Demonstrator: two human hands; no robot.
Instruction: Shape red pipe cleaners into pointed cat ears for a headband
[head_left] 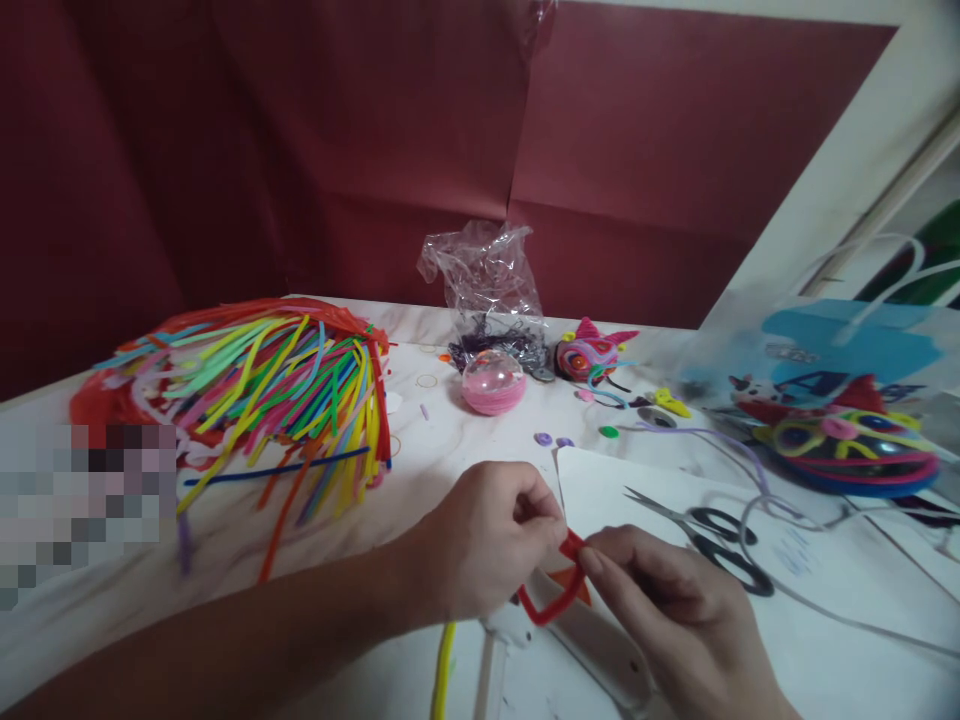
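Both my hands work low in the middle of the view. My left hand has its fingers curled and pinches one end of a bent red pipe cleaner. My right hand pinches the other end, with its thumb and forefinger pressed together. The red pipe cleaner forms a small loop between the two hands, above a small orange triangle. Black-handled scissors lie on a white sheet just right of my right hand.
A big pile of coloured pipe cleaners lies on the left of the white table. A clear ball with pink filling, a plastic bag, a pink and purple craft figure, loose beads and a blue bag stand further back.
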